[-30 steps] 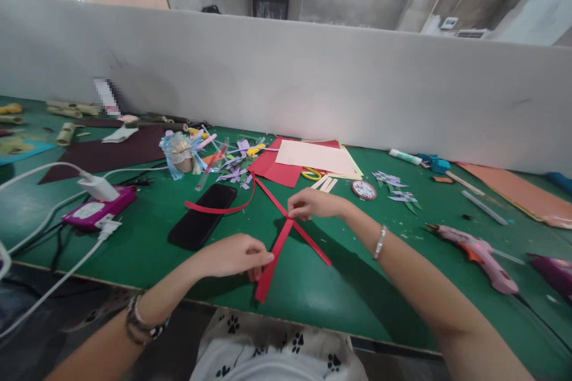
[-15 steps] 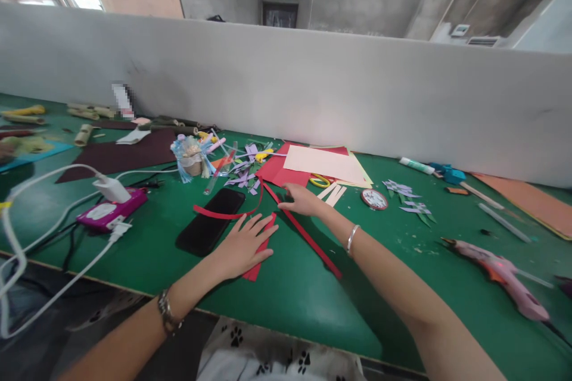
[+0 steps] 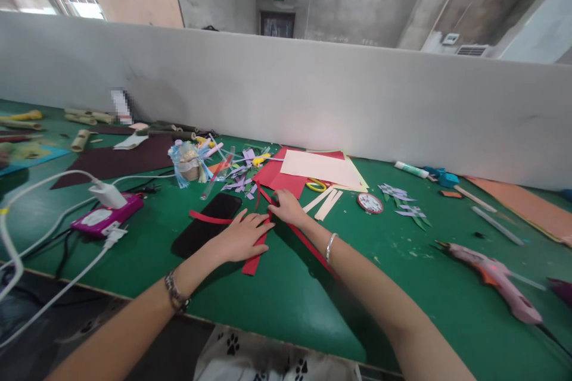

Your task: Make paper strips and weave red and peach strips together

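Observation:
My left hand (image 3: pixel 241 237) lies flat with fingers spread, pressing red paper strips (image 3: pixel 251 265) onto the green table. At the top end of these strips my right hand (image 3: pixel 286 209) has its fingers bent down and together on the red paper; the fingertips are partly hidden. A long red strip (image 3: pixel 313 245) runs under my right wrist. Another narrow red strip (image 3: pixel 210 218) lies across a black phone (image 3: pixel 192 238) left of my left hand. Cream paper strips (image 3: pixel 328 205) lie just beyond my right wrist.
Red sheets (image 3: pixel 268 172) and a cream sheet (image 3: pixel 313 168) partly cover yellow-handled scissors (image 3: pixel 316 185). A pink glue gun (image 3: pixel 496 277) lies right, a purple power strip (image 3: pixel 107 215) with white cables left. Also here are a round clock face (image 3: pixel 370 203) and purple paper pieces (image 3: pixel 241 181).
My right hand has moved left and slightly nearer, to the top of the strips under my left hand. My left hand stays pressed down. The view has shifted slightly.

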The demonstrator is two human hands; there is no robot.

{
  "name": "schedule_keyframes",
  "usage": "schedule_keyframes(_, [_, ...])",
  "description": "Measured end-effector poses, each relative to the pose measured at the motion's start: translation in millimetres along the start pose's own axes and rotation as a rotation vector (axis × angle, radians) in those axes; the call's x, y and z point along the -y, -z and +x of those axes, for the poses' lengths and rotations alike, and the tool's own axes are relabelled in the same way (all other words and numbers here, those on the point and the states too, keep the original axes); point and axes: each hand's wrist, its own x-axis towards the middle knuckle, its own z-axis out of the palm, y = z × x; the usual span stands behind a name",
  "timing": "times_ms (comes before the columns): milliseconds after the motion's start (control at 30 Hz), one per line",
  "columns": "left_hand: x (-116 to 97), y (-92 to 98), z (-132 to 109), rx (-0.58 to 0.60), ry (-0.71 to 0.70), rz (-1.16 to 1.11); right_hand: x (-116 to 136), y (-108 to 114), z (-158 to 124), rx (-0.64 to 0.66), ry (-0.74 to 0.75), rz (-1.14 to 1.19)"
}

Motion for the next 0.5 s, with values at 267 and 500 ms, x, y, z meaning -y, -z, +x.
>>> schedule_keyframes(267, [9.4,19.7,3.8,-0.065,0.004,-0.043,12.2,-2.9,12.9,-0.01,-0.058,0.02])
schedule_keyframes(500, [15.0,37.9,14.9,-0.147,-0.009,-0.141,12.7,-1.5,14.3,-0.027,-0.113,0.14])
